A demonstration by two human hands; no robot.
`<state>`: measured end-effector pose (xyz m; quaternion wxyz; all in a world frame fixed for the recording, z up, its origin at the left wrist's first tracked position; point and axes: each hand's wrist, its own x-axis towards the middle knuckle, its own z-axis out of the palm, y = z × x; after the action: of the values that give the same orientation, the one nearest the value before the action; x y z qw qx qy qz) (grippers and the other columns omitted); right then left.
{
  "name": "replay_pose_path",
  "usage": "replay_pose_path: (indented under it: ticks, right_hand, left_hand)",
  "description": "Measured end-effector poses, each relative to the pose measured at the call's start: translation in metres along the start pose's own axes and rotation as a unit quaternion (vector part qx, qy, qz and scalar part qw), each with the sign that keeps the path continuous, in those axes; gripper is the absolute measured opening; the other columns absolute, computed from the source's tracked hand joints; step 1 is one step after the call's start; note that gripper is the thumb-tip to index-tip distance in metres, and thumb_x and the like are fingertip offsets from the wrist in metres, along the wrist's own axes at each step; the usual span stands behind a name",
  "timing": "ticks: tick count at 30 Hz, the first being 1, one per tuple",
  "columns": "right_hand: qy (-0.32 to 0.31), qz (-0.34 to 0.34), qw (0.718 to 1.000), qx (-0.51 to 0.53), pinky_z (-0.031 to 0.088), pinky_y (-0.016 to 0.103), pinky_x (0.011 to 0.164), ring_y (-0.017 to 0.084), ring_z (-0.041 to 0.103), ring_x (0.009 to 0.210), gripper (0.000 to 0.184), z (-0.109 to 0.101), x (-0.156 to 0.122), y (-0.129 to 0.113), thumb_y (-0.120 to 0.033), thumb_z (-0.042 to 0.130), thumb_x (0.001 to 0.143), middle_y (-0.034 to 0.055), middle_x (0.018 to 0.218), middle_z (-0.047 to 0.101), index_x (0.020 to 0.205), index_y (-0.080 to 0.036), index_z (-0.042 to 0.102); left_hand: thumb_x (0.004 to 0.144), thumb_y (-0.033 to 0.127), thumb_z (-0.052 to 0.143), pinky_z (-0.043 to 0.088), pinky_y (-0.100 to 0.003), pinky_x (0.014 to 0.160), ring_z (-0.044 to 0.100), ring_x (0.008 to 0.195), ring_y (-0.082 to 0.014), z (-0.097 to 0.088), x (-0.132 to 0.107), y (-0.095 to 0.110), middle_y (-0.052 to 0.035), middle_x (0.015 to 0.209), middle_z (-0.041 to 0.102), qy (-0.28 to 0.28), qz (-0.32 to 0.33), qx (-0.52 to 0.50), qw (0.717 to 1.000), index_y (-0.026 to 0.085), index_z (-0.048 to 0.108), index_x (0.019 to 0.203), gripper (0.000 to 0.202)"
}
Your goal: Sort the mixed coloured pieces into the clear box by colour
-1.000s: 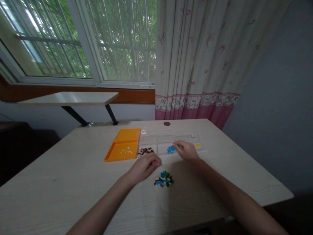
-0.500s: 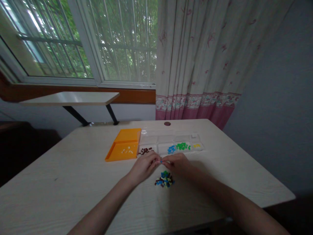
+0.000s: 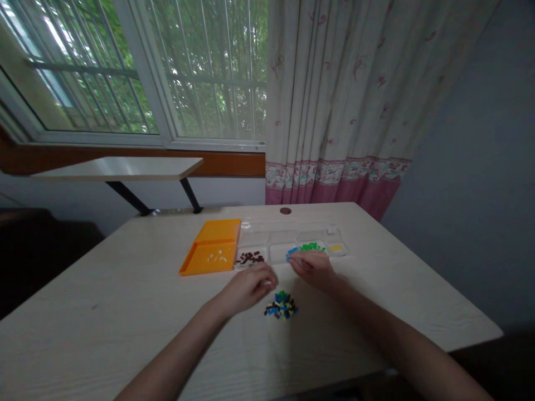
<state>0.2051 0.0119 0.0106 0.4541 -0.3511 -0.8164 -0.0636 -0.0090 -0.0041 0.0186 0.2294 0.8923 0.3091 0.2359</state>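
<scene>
My right hand (image 3: 312,268) reaches over the near edge of a clear plastic compartment tray (image 3: 281,252), its fingers pinched together. Small blue bricks (image 3: 292,252) show right at its fingertips; whether one is gripped or all lie in the tray, I cannot tell. Closer to me, my left hand (image 3: 252,285) hovers beside a mixed pile of small bricks (image 3: 282,306) in blue, brown, green and pale yellow. Its fingers are curled closed, and what they hold, if anything, is hidden. Green bricks (image 3: 312,246) lie beyond my right hand, partly covered by it.
Brown bricks (image 3: 249,258) fill a left compartment, and yellow bricks (image 3: 336,248) lie in the right one. An orange open case (image 3: 199,259) with several whitish pieces (image 3: 217,255) adjoins the tray. Behind stand a raised shelf (image 3: 121,168) and a curtain (image 3: 334,111).
My hands have come apart from where they met around a small blue brick. The right one moved forward to the blue bricks in the tray; the left stayed near the pile, slightly lower.
</scene>
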Motion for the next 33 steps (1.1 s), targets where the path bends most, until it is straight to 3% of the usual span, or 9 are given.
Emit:
replay_pose_path:
  ticks: [2, 5, 18, 26, 30, 33]
  right_hand:
    - [0.052, 0.016, 0.998, -0.015, 0.043, 0.018, 0.055, 0.008, 0.055, 0.046, 0.019, -0.005, 0.002, 0.004, -0.030, 0.051, 0.080, -0.0008, 0.054, 0.064, 0.076, -0.020, 0.067]
    - [0.067, 0.034, 0.997, -0.029, 0.043, 0.018, 0.054, 0.008, 0.053, 0.044, 0.020, -0.008, 0.004, 0.008, -0.031, 0.052, 0.080, -0.0014, 0.050, 0.061, 0.076, -0.020, 0.068]
    - [0.056, 0.033, 0.997, -0.045, 0.042, 0.019, 0.052, 0.009, 0.051, 0.042, 0.021, -0.011, 0.006, 0.011, -0.031, 0.051, 0.080, -0.0016, 0.046, 0.058, 0.076, -0.019, 0.069]
    - [-0.004, 0.104, 0.993, -0.056, 0.039, 0.018, 0.049, 0.009, 0.052, 0.044, 0.026, -0.004, 0.004, 0.023, -0.035, 0.048, 0.082, -0.0012, 0.048, 0.058, 0.079, -0.018, 0.068]
    - [-0.067, 0.167, 0.980, -0.083, 0.040, 0.019, 0.053, 0.011, 0.059, 0.054, 0.022, -0.001, 0.002, 0.032, -0.034, 0.050, 0.082, -0.0004, 0.062, 0.066, 0.082, -0.022, 0.068]
    - [-0.099, 0.172, 0.976, -0.084, 0.041, 0.020, 0.055, 0.013, 0.061, 0.059, 0.021, 0.001, -0.001, 0.036, -0.034, 0.049, 0.082, 0.0002, 0.070, 0.069, 0.085, -0.023, 0.067]
  left_hand:
    - [0.084, 0.022, 0.046, 0.040, -0.023, 0.075, 0.052, 0.084, -0.0142, 0.002, -0.001, -0.001, -0.0044, 0.088, 0.057, -0.042, 0.009, 0.000, 0.999, 0.019, 0.060, 0.086, 0.014]
    - [0.083, 0.024, 0.048, 0.041, -0.023, 0.074, 0.052, 0.083, -0.0140, 0.004, -0.002, -0.001, -0.0044, 0.090, 0.055, -0.073, 0.000, 0.009, 0.997, 0.020, 0.061, 0.090, 0.015]
    - [0.085, 0.026, 0.045, 0.041, -0.021, 0.072, 0.052, 0.079, -0.0131, 0.005, -0.002, -0.003, -0.0037, 0.085, 0.054, -0.080, -0.010, 0.008, 0.997, 0.018, 0.060, 0.082, 0.017]
    - [0.089, 0.027, 0.033, 0.041, -0.027, 0.074, 0.049, 0.083, -0.0153, 0.005, -0.002, -0.005, -0.0067, 0.087, 0.053, -0.001, -0.014, -0.023, 1.000, 0.016, 0.051, 0.088, 0.021]
    - [0.089, 0.029, 0.033, 0.040, -0.026, 0.072, 0.049, 0.080, -0.0150, 0.005, 0.001, -0.005, -0.0061, 0.085, 0.053, 0.019, -0.029, -0.017, 0.999, 0.016, 0.050, 0.083, 0.022]
    - [0.089, 0.028, 0.035, 0.040, -0.026, 0.071, 0.049, 0.079, -0.0148, 0.004, 0.002, -0.004, -0.0054, 0.083, 0.053, 0.032, -0.041, -0.012, 0.999, 0.015, 0.051, 0.082, 0.022]
